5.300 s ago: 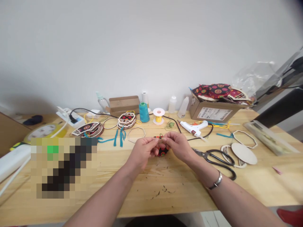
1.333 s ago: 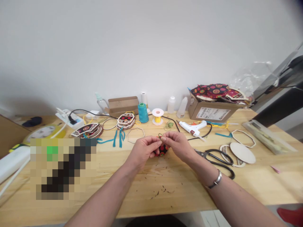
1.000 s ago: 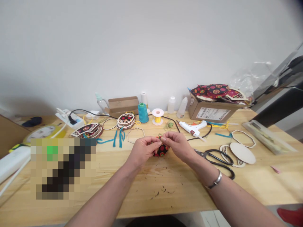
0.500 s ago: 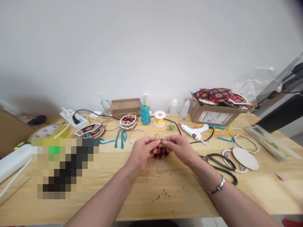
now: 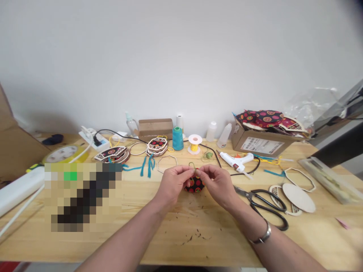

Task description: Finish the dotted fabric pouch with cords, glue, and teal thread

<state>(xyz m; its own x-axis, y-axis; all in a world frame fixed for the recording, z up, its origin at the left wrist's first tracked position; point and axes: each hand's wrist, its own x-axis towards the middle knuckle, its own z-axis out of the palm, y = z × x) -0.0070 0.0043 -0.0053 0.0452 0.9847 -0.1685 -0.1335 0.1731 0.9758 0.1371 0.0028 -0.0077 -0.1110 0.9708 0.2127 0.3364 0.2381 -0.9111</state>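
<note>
Between my hands is a small round piece of black fabric (image 5: 195,185) with red, pink and yellow motifs. A thin olive-green cord (image 5: 192,164) makes a small loop at its top. My left hand (image 5: 172,184) pinches the cord at the base of the loop between thumb and forefinger. From the other side, my right hand (image 5: 217,184) pinches the same cord, its fingertips nearly touching the left ones. The fingers hide the knot area and part of the fabric. Black-handled scissors (image 5: 249,195) lie beside my right forearm.
A white glue gun (image 5: 237,162), a yellow thread spool (image 5: 194,145) and a teal thread cone (image 5: 177,139) stand or lie behind. At the back right is a cardboard box (image 5: 258,143) of patterned fabric. Stacked fabric pieces (image 5: 157,146) sit left; dark scraps (image 5: 190,238) litter the front.
The view has turned slightly, so the tabletop things appear a little further right. Both hands still pinch the cord, with little visible movement.
</note>
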